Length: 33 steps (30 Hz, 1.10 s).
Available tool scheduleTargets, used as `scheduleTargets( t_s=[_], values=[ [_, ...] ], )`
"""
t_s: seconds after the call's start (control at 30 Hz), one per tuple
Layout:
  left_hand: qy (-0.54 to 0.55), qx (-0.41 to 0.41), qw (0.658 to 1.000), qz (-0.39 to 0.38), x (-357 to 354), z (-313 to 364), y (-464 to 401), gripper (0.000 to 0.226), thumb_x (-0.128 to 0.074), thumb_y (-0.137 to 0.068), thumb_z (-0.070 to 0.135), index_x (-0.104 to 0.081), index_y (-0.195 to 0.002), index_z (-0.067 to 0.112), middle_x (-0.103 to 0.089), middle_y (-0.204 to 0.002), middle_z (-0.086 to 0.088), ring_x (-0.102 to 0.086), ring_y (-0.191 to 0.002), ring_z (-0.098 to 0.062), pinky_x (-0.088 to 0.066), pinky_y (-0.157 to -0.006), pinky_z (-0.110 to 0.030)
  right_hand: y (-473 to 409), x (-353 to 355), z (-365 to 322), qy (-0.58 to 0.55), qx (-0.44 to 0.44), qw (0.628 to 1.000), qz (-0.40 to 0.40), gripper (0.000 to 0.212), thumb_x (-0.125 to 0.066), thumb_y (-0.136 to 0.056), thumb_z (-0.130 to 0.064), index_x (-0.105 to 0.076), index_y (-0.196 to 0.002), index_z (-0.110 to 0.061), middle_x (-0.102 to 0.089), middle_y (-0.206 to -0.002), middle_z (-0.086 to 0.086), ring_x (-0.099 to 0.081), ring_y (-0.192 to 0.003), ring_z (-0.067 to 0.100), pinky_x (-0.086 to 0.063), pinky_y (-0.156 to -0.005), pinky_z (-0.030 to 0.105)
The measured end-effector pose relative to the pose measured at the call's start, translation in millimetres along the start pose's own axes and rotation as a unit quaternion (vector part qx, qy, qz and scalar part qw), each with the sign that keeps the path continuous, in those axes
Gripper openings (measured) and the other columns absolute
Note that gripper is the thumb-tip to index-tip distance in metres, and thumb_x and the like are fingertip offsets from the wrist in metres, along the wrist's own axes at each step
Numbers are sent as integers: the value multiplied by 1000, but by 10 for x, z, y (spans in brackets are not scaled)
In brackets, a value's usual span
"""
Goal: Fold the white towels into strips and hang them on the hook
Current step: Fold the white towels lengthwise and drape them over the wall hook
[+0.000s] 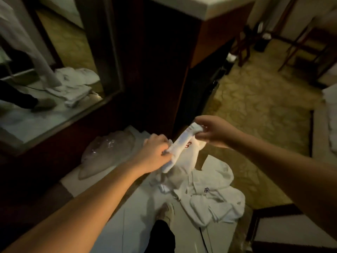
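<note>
A white towel (pixel 184 148) with a small red mark is stretched between my hands above the floor, folded into a narrow strip along its top edge. My left hand (pixel 155 154) grips its lower left end. My right hand (pixel 213 131) pinches its upper right end. The rest of the cloth hangs down toward a heap of white towels (pixel 209 196) on the pale floor below. No hook is in view.
A dark wooden cabinet (pixel 155 61) stands just ahead, with a mirror (pixel 45 70) on its left reflecting towels. A crumpled clear plastic bag (pixel 105 154) lies left of the heap. My shoe (pixel 166 214) is beside the heap. Chairs (pixel 300 42) stand on patterned carpet at far right.
</note>
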<state>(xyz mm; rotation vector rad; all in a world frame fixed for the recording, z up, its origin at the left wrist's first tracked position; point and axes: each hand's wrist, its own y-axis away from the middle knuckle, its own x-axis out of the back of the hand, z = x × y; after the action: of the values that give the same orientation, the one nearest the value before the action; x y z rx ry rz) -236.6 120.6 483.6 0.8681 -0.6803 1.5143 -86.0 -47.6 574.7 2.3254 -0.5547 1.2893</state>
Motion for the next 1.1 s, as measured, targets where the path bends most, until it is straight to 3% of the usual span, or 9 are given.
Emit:
scheduleTargets(
  t_s=[0.07, 0.2, 0.3, 0.47, 0.67, 0.8, 0.93, 1.0, 1.1],
  values=[
    [55, 20, 992, 112, 467, 133, 450, 14, -57, -95, 19, -69, -100, 13, -56, -112, 6, -46, -109, -12, -32, -90, -29, 192, 214, -539, -30, 15, 999, 27, 22, -68, -88, -10, -56, -86, -29, -59, -86, -6, -57, -78, 4, -44, -66, 23],
    [123, 102, 958, 240, 1349, 265, 1447, 20, -53, -99, 33, -49, -80, 29, -53, -67, 11, -52, -61, 3, -34, -52, -13, 487, 527, -1605, -53, 58, 996, 51, 12, -65, -91, -8, -60, -94, -19, -61, -86, -1, -59, -77, 4, -43, -64, 20],
    [106, 136, 932, 318, 1881, 272, 2118, 18, -53, -100, 40, -45, -85, 33, -46, -68, 17, -45, -60, 5, -34, -54, -6, 633, 584, -2366, -37, 89, 992, 81, 19, -66, -90, -11, -54, -84, -25, -57, -81, -2, -57, -71, 7, -39, -58, 20],
    [65, 177, 950, 247, 2575, 207, 3234, 31, -64, -89, 57, -61, -99, 27, -59, -89, 20, -60, -84, -7, -40, -63, -24, 903, 467, -3412, -62, 121, 984, 117, 12, -67, -88, -20, -56, -88, -24, -63, -86, -3, -62, -79, 11, -49, -63, 27],
    [-59, 257, 956, 127, 3166, -89, 4896, 18, -67, -93, 41, -68, -96, 24, -60, -84, 13, -58, -79, -5, -37, -58, -21, 1257, 45, -4564, -28, 190, 974, 117, 20, -65, -85, -23, -52, -92, -37, -62, -84, -11, -60, -75, 6, -47, -59, 24],
    [-132, 309, 922, 191, 3511, -200, 5890, 22, -56, -98, 37, -64, -109, 20, -54, -91, 10, -49, -77, -5, -34, -58, -21, 1475, -314, -5208, 30, 231, 965, 121, 22, -57, -92, -22, -57, -110, -35, -61, -97, -14, -58, -84, 4, -44, -64, 22],
    [-148, 326, 882, 307, 3798, -116, 6578, 25, -52, -94, 26, -46, -73, 13, -44, -79, 0, -44, -67, -13, -28, -53, -30, 1738, -437, -5734, 84, 247, 950, 171, 11, -58, -95, -28, -65, -98, -21, -58, -95, -5, -57, -84, 14, -49, -71, 33],
    [-165, 330, 867, 334, 3905, -77, 6896, 15, -54, -94, 25, -58, -91, 11, -54, -89, -3, -55, -80, -21, -36, -60, -33, 1860, -448, -5932, 96, 246, 947, 183, 10, -60, -93, -33, -62, -89, -24, -57, -89, -5, -56, -78, 13, -46, -65, 32],
    [-153, 355, 844, 372, 4034, -94, 7328, 37, -58, -97, 26, -57, -132, 13, -63, -118, -7, -57, -97, -19, -40, -71, -30, 1985, -454, -6180, 75, 268, 941, 192, 16, -61, -94, -27, -54, -80, -30, -52, -84, -10, -52, -73, 8, -35, -58, 26]
  ],
)
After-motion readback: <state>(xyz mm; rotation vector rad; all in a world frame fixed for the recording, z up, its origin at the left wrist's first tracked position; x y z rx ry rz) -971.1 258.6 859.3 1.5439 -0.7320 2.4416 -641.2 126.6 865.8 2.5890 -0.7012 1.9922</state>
